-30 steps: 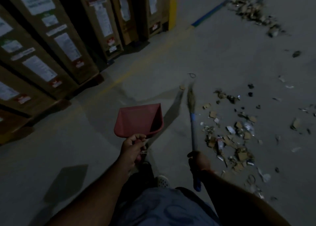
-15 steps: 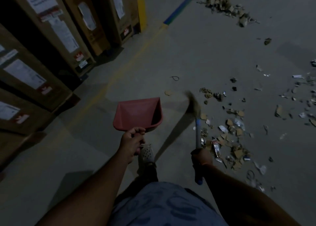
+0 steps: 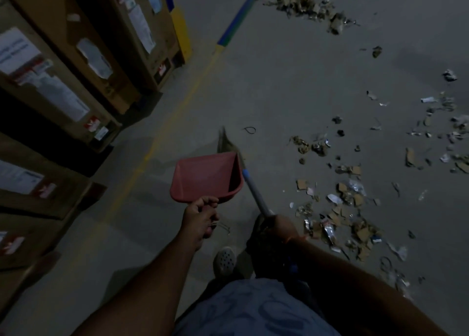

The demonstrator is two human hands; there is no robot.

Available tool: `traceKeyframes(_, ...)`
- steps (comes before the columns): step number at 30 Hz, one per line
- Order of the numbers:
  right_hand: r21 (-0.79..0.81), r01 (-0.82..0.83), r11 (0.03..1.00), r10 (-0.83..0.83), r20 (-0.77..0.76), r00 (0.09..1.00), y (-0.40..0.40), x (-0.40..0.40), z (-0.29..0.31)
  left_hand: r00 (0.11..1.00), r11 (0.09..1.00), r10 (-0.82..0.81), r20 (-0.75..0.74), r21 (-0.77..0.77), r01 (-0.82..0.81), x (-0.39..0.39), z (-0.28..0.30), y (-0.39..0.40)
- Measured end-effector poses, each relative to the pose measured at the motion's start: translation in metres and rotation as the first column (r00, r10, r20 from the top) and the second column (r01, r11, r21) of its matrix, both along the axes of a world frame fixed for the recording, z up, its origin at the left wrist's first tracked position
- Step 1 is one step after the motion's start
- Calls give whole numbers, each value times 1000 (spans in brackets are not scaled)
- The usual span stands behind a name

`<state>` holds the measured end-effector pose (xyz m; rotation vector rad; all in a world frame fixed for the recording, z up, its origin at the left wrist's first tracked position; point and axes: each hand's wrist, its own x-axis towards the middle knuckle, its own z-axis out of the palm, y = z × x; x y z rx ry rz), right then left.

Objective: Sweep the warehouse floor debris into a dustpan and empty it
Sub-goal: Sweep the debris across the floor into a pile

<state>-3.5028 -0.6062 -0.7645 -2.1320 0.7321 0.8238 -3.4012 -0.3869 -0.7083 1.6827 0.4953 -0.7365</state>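
My left hand (image 3: 199, 217) grips the handle of a red dustpan (image 3: 206, 177), held off the grey floor in front of me, its mouth facing away. My right hand (image 3: 275, 225) grips the blue-and-grey handle of a broom (image 3: 255, 192). The brush end (image 3: 225, 142) pokes out just behind the dustpan's far right corner. Cardboard scraps and plastic wrappers (image 3: 342, 208) lie scattered on the floor to the right of the broom. A larger debris pile (image 3: 304, 3) sits far ahead.
Tall cardboard boxes with paper labels (image 3: 63, 64) line the left side along a yellow floor line (image 3: 162, 132). A yellow post (image 3: 181, 31) stands at the row's end. More scraps (image 3: 436, 132) lie at the far right. My shoe (image 3: 224, 260) is below the hands.
The broom has swung left, away from the debris, and its brush now sits behind the dustpan. The view has moved forward and turned right.
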Motion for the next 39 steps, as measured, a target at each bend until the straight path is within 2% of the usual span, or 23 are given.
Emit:
traceKeyframes(3, 33, -37, 999, 38, -22, 999, -13, 23, -7, 1000, 1000, -10, 12, 11, 10, 32, 0, -24)
traceKeyframes(6, 32, 21, 999, -20, -47, 999, -43, 42, -18, 1000, 1000, -19, 18, 4, 19, 66, 0, -51)
traceKeyframes(9, -9, 195, 981, -195, -78, 978, -83, 68, -27, 999, 999, -42, 4, 4, 42, 104, -3, -77)
traceKeyframes(12, -30, 423, 906, -423, -37, 905, -124, 102, -30, 998, 998, -59, 18, -9, 59, 140, -4, -109)
traceKeyframes(15, -36, 524, 851, -523, 31, 852, -158, 130, -18, 994, 994, -109, 25, -19, 109, 165, -7, -147)
traceKeyframes(23, -118, 627, 770, -592, 235, 771, -217, 132, -2, 947, 944, -318, 41, -77, 320, 211, -2, -234)
traceKeyframes(27, -103, 551, 828, -534, 154, 832, -224, 129, -1, 920, 915, -387, 62, -99, 391, 242, 4, -273)
traceKeyframes(29, -85, 558, 825, -549, 112, 828, -229, 138, 0, 894, 889, -443, 63, -96, 448, 252, 10, -290)
traceKeyframes(35, -137, 731, 669, -722, 113, 682, -198, 158, 0, 740, 734, -670, 54, -102, 672, 301, 19, -330)
traceKeyframes(37, -132, 814, 566, -805, 126, 580, -185, 165, -2, 673, 669, -737, 55, -83, 739, 327, 20, -343)
traceKeyframes(39, -60, 914, 401, -898, 172, 405, -175, 175, -1, 623, 618, -780, 63, -76, 782, 346, 22, -358)
